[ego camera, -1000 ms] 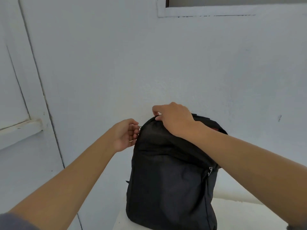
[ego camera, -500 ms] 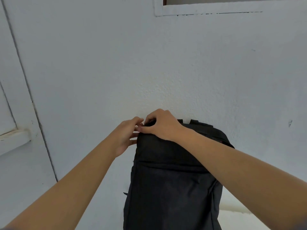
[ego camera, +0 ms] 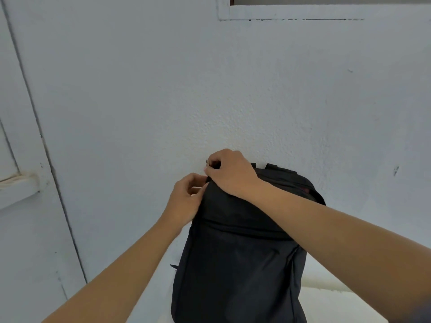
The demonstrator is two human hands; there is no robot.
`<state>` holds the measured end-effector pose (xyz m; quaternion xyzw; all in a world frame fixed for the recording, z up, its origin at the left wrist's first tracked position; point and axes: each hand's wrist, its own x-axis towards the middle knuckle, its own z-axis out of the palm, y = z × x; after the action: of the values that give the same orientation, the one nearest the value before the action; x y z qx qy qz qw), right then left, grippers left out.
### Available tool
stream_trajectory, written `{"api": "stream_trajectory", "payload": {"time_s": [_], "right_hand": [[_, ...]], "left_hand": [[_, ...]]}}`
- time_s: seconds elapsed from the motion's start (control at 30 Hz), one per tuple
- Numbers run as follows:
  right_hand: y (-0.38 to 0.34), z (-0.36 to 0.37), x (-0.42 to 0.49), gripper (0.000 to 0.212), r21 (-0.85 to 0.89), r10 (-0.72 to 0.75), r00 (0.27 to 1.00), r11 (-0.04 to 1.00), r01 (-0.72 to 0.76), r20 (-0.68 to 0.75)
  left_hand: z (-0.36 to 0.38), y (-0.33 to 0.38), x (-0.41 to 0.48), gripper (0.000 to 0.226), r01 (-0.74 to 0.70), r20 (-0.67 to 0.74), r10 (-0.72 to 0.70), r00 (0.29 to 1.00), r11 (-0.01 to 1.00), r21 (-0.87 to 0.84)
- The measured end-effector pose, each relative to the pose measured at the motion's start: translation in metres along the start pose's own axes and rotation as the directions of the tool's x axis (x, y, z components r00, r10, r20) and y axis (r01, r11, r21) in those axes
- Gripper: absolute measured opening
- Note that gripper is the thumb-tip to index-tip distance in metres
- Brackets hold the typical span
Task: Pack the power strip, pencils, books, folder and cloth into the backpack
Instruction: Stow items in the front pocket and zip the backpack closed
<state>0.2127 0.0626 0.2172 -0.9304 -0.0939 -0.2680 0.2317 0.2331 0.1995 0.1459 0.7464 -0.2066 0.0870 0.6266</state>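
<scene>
Right hand pinching a metal zip pull at the top left corner of the black backpack, left hand gripping that corner's fabric just below; backpack upright on a pale surface against the wall.

Matt black woven-cloth backpack; small shiny metal zipper pull; rough, matt painted wall.

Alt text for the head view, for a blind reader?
Two bare hands work at an upper corner of an upright black backpack set against a pale wall: the right hand pinches a metal zipper pull, the left hand grips the backpack's edge just below.
</scene>
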Motion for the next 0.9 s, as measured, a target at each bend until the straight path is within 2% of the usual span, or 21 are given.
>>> {"api": "stream_trajectory", "payload": {"time_s": [0.07,0.13,0.3,0.43,0.5,0.57,0.63,0.67,0.73,0.77,0.83,0.9], "right_hand": [[-0.002,-0.004,-0.003,0.02,-0.05,-0.008,0.999,0.999,0.006,-0.048],[0.004,-0.013,-0.007,0.022,-0.046,0.052,0.992,0.997,-0.058,-0.113],[0.044,-0.052,-0.031,0.023,-0.032,0.215,0.954,0.973,-0.227,-0.21],[0.084,-0.072,-0.067,0.023,-0.075,0.328,0.912,0.932,-0.355,-0.244],[0.102,-0.08,-0.085,0.024,0.047,0.461,0.852,0.884,-0.465,-0.248],[0.12,-0.082,-0.105,0.022,0.255,0.613,0.765,0.786,-0.563,-0.197],[0.135,-0.078,-0.125,0.019,0.477,0.731,0.679,0.622,-0.621,-0.071],[0.14,-0.076,-0.132,0.017,0.579,0.754,0.657,0.535,-0.615,0.002],[0.144,-0.075,-0.138,0.012,0.764,0.754,0.649,0.358,-0.536,0.102],[0.142,-0.076,-0.136,0.009,0.815,0.749,0.653,0.306,-0.492,0.113],[0.133,-0.082,-0.127,0.008,0.848,0.756,0.652,0.305,-0.433,0.061],[0.127,-0.086,-0.116,0.013,0.855,0.771,0.637,0.34,-0.392,-0.014]], "left_hand": [[0.015,-0.002,-0.002,0.01,-0.091,-0.11,0.105,0.988,0.987,0.13],[0.022,-0.005,-0.004,0.012,-0.124,-0.167,0.157,0.973,0.974,0.189],[0.024,-0.017,-0.007,0.014,-0.082,-0.321,0.14,0.937,0.979,0.189],[0.041,-0.021,-0.012,0.015,-0.121,-0.434,0.173,0.884,0.982,0.146],[0.054,-0.025,-0.015,0.015,-0.128,-0.497,0.17,0.851,0.985,0.118],[0.067,-0.027,-0.016,0.014,-0.118,-0.533,0.146,0.833,0.989,0.087],[0.075,-0.024,-0.016,0.015,-0.137,-0.532,0.165,0.831,0.986,0.092],[0.075,-0.023,-0.017,0.016,-0.172,-0.528,0.204,0.824,0.979,0.11],[0.073,-0.017,-0.024,0.028,-0.256,-0.476,0.309,0.823,0.951,0.176],[0.07,-0.013,-0.03,0.04,-0.291,-0.407,0.361,0.839,0.93,0.226],[0.068,-0.003,-0.038,0.06,-0.346,-0.225,0.443,0.868,0.863,0.367],[0.068,0.002,-0.036,0.071,-0.338,-0.114,0.468,0.876,0.767,0.546]]}}
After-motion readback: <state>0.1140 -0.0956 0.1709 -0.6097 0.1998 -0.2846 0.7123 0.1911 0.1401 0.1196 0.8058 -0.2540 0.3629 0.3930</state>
